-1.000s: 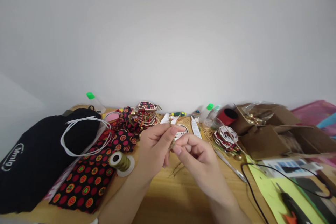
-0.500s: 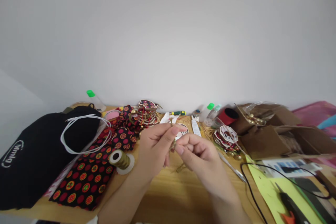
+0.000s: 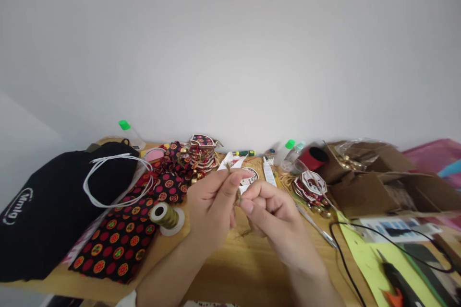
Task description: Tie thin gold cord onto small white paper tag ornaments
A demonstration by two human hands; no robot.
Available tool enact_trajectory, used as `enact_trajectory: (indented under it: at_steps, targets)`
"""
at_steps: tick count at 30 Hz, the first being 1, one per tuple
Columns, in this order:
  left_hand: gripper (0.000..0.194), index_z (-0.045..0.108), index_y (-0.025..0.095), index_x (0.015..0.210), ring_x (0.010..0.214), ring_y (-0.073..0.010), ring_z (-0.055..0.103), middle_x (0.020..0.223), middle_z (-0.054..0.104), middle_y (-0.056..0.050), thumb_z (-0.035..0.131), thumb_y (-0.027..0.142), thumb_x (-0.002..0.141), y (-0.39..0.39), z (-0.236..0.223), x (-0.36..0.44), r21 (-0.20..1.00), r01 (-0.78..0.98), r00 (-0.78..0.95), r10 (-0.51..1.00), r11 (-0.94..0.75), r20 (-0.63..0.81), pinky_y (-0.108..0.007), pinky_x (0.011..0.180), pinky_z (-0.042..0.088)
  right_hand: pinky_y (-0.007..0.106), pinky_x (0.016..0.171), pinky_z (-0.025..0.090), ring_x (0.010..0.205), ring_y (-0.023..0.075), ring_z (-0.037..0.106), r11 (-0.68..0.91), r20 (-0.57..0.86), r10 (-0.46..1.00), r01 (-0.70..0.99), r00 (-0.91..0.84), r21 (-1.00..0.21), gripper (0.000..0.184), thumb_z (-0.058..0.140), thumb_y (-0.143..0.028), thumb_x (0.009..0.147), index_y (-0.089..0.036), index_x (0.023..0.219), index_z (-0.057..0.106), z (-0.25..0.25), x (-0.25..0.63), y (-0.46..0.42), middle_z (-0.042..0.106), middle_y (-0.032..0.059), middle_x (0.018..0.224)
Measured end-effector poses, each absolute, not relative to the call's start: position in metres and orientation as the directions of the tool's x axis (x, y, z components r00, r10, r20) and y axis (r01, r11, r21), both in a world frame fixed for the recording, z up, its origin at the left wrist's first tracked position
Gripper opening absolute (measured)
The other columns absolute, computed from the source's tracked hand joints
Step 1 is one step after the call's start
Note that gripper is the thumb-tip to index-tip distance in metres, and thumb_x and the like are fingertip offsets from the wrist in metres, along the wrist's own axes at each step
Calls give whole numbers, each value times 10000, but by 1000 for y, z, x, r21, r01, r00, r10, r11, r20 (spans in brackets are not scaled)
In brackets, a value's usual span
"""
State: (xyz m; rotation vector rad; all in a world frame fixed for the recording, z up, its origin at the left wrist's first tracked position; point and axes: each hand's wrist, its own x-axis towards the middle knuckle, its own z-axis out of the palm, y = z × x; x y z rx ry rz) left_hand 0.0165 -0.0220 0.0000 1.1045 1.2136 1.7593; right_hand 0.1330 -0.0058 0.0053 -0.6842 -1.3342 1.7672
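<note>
Near the middle of the view, my left hand [image 3: 215, 204] pinches a thin olive-green cord [image 3: 239, 195] between thumb and forefinger. One frayed end sticks up above those fingers. My right hand [image 3: 272, 216] is closed on the same cord just to the right, its thumb and forefinger nearly touching the left fingertips. Loose strands hang below, over the table. Whether there is a knot between the fingers is too small to tell. Left of my hands stands a spool of olive thread [image 3: 166, 217]. A white printed round piece [image 3: 249, 176] lies behind my fingers, partly covered.
Patterned black fabric [image 3: 113, 244], a black bag [image 3: 65, 201] and a white cable coil [image 3: 118, 180] lie left. Stacked ornaments with bells [image 3: 203, 153] stand behind. To the right are tweezers [image 3: 317, 226], more ornaments [image 3: 312, 184], cardboard boxes [image 3: 360, 196] and a black-handled tool [image 3: 403, 283] on yellow paper.
My left hand has shifted slightly left, and the cord's frayed end now shows above its fingers. The right hand stays nearly in place, still pinching.
</note>
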Motion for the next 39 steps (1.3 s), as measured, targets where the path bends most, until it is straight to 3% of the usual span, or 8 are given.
enact_trajectory:
  at_steps: [15,21,28,39]
  targets:
    - [293,734,204,761,247,-58,338,323,381,92,612,451,860,-22,-2,21,930,-194,-414,885,-311,210,-216,319,236,193,404,202,411,57,217,-125,41,850,-276,-525,-953,258,628,-392,866,-188,747,525,4,133,-9,344,-105,470]
    - [289,733,194,759,241,-36,321,328,372,97,619,438,864,-22,-3,20,906,-264,-396,894,-330,210,-195,318,214,191,405,188,422,53,208,-123,90,813,-321,-575,-939,202,584,-320,914,-191,773,517,5,133,-9,327,-109,511]
    - [290,729,181,756,243,-20,325,329,371,100,621,425,871,-21,-5,20,896,-262,-417,879,-359,230,-174,320,218,177,424,211,453,49,237,-115,141,791,-370,-596,-922,161,550,-260,948,-189,808,518,2,133,-13,365,-103,548]
    - [286,739,199,753,228,-28,325,311,382,93,633,444,855,-21,-1,15,904,-254,-359,902,-343,241,-164,294,219,170,399,170,420,42,198,-124,104,805,-338,-584,-933,197,573,-304,929,-185,788,507,2,131,-11,327,-125,489]
